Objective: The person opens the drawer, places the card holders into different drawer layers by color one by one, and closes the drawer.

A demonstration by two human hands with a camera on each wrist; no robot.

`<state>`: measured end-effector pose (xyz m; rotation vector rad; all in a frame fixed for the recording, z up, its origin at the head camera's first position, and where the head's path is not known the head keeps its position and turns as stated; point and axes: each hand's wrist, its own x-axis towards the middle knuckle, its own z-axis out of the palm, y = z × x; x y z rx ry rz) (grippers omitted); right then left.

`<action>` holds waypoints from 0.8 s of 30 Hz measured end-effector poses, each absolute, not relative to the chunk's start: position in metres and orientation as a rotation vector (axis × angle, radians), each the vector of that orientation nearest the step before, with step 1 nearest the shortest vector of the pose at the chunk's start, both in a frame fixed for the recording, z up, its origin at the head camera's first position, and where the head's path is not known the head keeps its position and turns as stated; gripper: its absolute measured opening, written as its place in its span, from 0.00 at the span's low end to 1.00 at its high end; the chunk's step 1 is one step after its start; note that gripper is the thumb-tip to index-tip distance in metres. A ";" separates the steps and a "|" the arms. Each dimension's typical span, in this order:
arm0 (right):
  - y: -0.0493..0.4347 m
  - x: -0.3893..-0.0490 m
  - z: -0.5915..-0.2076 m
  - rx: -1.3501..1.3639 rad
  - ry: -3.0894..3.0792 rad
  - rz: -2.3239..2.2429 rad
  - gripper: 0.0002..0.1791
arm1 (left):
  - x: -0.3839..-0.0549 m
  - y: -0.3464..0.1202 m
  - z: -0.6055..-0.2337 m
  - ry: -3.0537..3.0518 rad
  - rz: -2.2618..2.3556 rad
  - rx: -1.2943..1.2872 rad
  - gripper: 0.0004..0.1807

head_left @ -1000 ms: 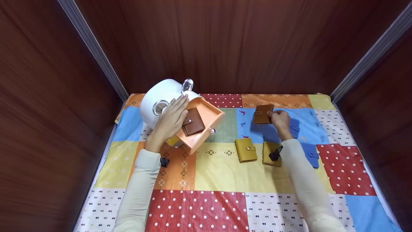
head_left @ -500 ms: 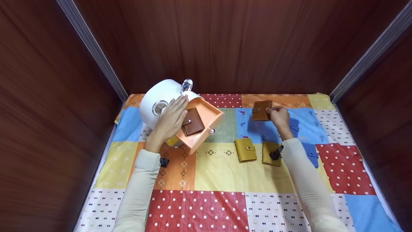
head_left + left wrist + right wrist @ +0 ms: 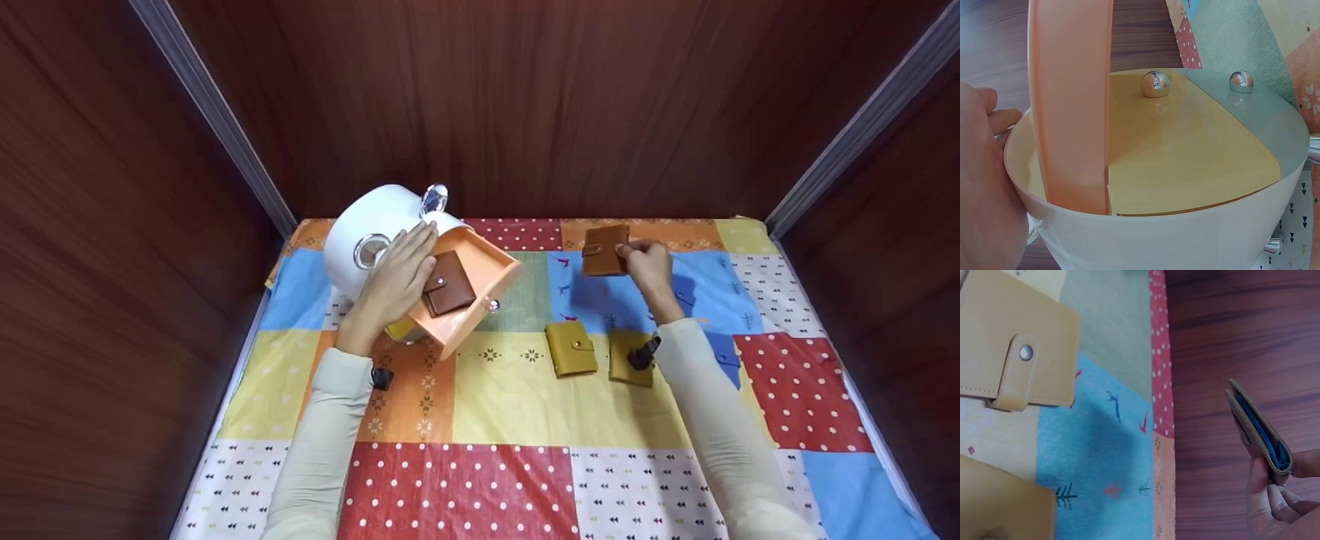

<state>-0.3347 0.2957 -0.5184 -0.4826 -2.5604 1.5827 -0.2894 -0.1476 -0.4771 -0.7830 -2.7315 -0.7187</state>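
Observation:
My right hand (image 3: 649,270) pinches a tan-brown snap wallet (image 3: 604,250) by its right edge, held above the cloth at the back right. In the right wrist view the wallet (image 3: 1261,433) appears edge-on, with blue inside. At the left, my left hand (image 3: 397,277) lies with straight fingers on the white round drawer box (image 3: 367,217), beside its pulled-out peach drawer (image 3: 484,262). A darker brown wallet (image 3: 454,292) lies in that drawer, partly behind the hand. In the left wrist view, yellow (image 3: 1185,152) and grey-green (image 3: 1241,121) drawer fronts are closed.
Two mustard wallets, a left one (image 3: 572,349) and a right one (image 3: 628,360), lie on the patchwork cloth (image 3: 465,487). Blue wallets (image 3: 726,356) lie partly under the right arm. Dark wood panels (image 3: 480,105) stand behind and at both sides.
My right hand has raised the tan-brown wallet and shifted it slightly left and away from me. The left hand stays on the drawer box.

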 end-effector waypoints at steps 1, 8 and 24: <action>0.295 -0.335 -0.517 -0.483 -2.562 1.583 0.21 | -0.290 -0.148 -0.477 -2.734 -0.719 -0.782 0.29; 0.289 -0.334 -0.507 -0.472 -2.563 1.595 0.19 | -0.289 -0.148 -0.476 -2.737 -0.717 -0.786 0.30; 0.279 -0.329 -0.489 -0.413 -2.555 1.599 0.21 | -0.289 -0.148 -0.477 -2.728 -0.723 -0.789 0.29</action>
